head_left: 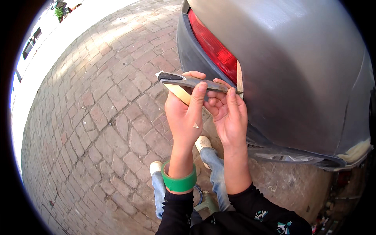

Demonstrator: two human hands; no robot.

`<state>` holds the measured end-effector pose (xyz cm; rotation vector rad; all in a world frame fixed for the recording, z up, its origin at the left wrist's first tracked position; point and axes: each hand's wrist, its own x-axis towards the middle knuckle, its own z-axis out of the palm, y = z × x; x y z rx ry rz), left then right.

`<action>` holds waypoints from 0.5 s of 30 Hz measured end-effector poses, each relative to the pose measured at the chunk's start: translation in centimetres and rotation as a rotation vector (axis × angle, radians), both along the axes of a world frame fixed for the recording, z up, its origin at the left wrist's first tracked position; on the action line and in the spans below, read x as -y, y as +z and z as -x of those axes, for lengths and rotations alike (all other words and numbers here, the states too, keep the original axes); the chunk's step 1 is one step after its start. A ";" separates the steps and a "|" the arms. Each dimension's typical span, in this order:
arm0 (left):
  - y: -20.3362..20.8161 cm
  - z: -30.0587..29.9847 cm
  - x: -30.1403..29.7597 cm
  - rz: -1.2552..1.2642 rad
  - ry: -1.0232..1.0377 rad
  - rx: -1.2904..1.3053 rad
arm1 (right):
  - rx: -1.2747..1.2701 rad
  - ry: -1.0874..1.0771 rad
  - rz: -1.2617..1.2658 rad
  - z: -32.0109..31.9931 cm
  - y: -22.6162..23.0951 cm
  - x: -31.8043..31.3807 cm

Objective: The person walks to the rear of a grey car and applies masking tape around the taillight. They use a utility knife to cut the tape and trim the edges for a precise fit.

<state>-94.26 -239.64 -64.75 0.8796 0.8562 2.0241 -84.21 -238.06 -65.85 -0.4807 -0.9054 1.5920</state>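
Observation:
My left hand (182,113) is closed around a grey utility knife (192,81), its thumb pressed on the body. A roll of pale yellow masking tape (178,93) sits in the same hand, under the knife. My right hand (229,117) pinches the knife's front end between thumb and fingers. The blade tip is hard to make out there. Right by those fingertips, a narrow strip of masking tape (240,76) runs along the lower edge of the red tail light (215,49). Around my left wrist hangs a green tape roll (179,181).
The dull grey car body (297,70) fills the right side, close to my right hand. Low on it is a pale filler patch (355,152). Brick paving (98,113) spreads to the left. My light shoes (156,167) stand below, near a green object (207,203).

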 end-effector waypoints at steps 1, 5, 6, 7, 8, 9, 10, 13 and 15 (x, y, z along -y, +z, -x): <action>0.0 0.0 0.0 0.004 0.003 -0.009 | -0.002 0.003 0.002 0.0 0.0 0.0; 0.1 -0.1 0.2 0.001 0.026 -0.020 | -0.002 0.003 0.018 -0.1 0.1 0.1; 0.1 -0.2 0.2 -0.005 0.035 -0.016 | -0.005 0.006 0.015 -0.1 0.1 0.1; 0.2 -0.3 0.2 -0.012 0.027 -0.010 | -0.008 0.009 0.013 -0.2 0.1 0.0; 0.3 -0.2 0.2 -0.018 0.021 -0.008 | -0.014 0.014 0.012 -0.2 0.1 -0.1; 0.4 -0.2 0.2 -0.023 0.016 -0.005 | -0.013 0.013 0.013 -0.3 0.1 0.0; 0.5 -0.3 0.3 -0.015 0.022 -0.023 | -0.012 0.010 0.014 -0.4 0.1 0.0; 0.8 -0.3 0.8 0.000 0.049 -0.064 | -0.027 0.017 0.009 -0.3 0.3 0.3; 0.8 -0.5 0.9 -0.002 0.062 -0.056 | -0.029 0.013 0.006 -0.3 0.2 0.3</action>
